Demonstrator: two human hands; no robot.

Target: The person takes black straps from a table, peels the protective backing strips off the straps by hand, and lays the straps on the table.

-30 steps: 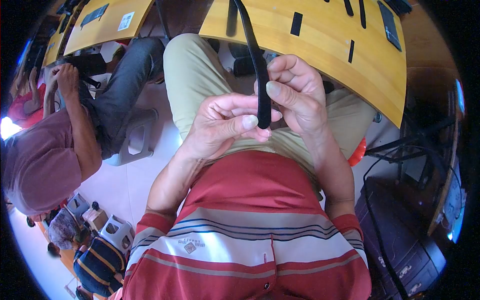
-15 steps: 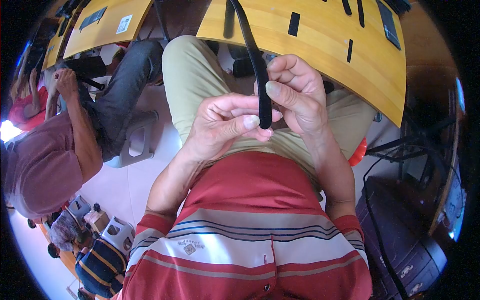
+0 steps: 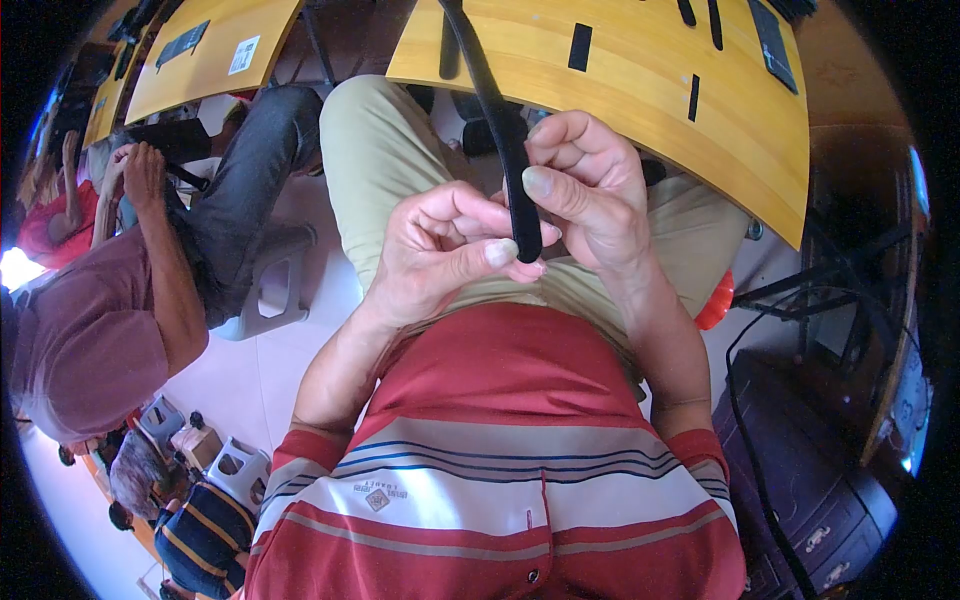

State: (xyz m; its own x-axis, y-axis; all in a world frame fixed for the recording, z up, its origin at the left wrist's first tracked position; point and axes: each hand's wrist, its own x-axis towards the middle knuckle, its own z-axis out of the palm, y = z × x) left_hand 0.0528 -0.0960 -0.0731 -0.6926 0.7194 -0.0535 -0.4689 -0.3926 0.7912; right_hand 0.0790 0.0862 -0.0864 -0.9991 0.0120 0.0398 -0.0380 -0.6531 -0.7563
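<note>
A long black fabric strap (image 3: pixel 495 105) runs from the top of the view down to my two hands above my lap. My left hand (image 3: pixel 445 245) pinches its rounded lower end between thumb and fingers. Just above that, the thumb and fingers of my right hand (image 3: pixel 590 195) are closed on the strap's right edge. The fingertips behind the strap are partly hidden. Its upper part passes over the near edge of the wooden table (image 3: pixel 640 80).
Several black strips, including a short wide one (image 3: pixel 579 47) and a narrow one (image 3: pixel 693 98), lie on the table. A flat dark packet (image 3: pixel 773 45) is at its right. A co-worker (image 3: pixel 95 310) sits to my left by another table (image 3: pixel 200 75). Dark purple drawers (image 3: pixel 820 520) stand at right.
The strap's upper part has swung slightly left, and its lower portion is turned a little, showing more of its broad side. Both hands keep their grip, nearly in place.
</note>
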